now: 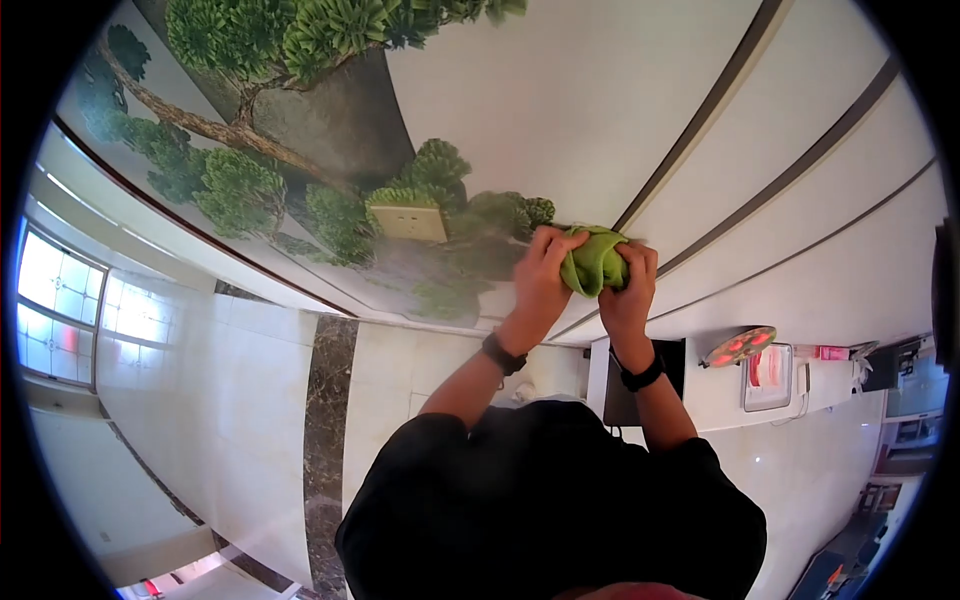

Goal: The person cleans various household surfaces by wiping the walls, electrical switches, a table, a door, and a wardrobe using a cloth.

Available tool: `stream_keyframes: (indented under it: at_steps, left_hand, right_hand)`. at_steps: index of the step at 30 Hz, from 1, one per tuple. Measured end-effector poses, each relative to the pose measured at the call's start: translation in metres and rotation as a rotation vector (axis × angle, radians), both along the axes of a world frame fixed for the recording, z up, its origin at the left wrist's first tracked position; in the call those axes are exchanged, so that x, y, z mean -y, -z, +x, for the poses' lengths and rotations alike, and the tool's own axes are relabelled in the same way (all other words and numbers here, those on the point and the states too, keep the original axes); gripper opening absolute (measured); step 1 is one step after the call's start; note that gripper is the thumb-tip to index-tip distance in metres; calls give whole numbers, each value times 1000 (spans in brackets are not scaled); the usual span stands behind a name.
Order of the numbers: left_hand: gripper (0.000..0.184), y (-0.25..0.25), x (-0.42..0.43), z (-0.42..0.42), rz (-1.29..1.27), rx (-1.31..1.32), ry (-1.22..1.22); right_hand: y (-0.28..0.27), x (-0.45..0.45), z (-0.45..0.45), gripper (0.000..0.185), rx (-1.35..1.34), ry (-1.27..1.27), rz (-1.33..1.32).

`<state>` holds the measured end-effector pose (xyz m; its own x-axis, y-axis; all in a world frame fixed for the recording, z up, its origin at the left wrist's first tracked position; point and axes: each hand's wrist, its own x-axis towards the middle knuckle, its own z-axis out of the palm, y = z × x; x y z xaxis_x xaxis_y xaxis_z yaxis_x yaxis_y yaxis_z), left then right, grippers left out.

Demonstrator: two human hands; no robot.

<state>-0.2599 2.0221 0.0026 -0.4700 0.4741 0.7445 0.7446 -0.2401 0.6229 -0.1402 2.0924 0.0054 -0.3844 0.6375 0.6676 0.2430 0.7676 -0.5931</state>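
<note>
In the head view, the green cloth [597, 262] is bunched between the person's two hands, up against the pale wall [560, 110] as far as can be told. The left hand [546, 270] grips its left side and the right hand [634, 285] its right side, fingers of both curled into the fabric. The cloth is bright green, crumpled and folded over itself, with a rounded fold facing the near side.

There is one cloth, two hands and two dark wristbands [505, 354], one on each wrist. One socket plate [408, 222] sits on the wall to the left of the hands, amid a mural of green trees [240, 190]. To the right, a white bench [713, 392] carries one metal tray [768, 378] and one round dish [740, 347] with reddish pieces.
</note>
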Motion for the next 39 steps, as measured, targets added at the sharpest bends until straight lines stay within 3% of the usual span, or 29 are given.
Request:
stream_keyframes:
  at_steps: [5,11,18,22,27,39]
  left_hand:
    - [43,40,1,-2,-83,-7,-3]
    - [42,50,22,-20,-168,-16,-52]
    - [43,-57,40,-37,-58,-9,-19]
    - [41,-79,33,-38,32,-81,-62]
    - [39,-63,35,-43,35,-95,-80]
    - [43,18,75,-80,-293,-74,-102]
  right_hand:
    - [30,1,-4,50,41,39,7]
    - [30,17,-20,49,88,-4,35]
    - [-65,25,-39,46,9,-71,161]
    - [-95,30,-42,45,-22,-35,153]
    - [-70,35,-52,44,-57,35,103]
    - [32,63,-91,43,28,45,49]
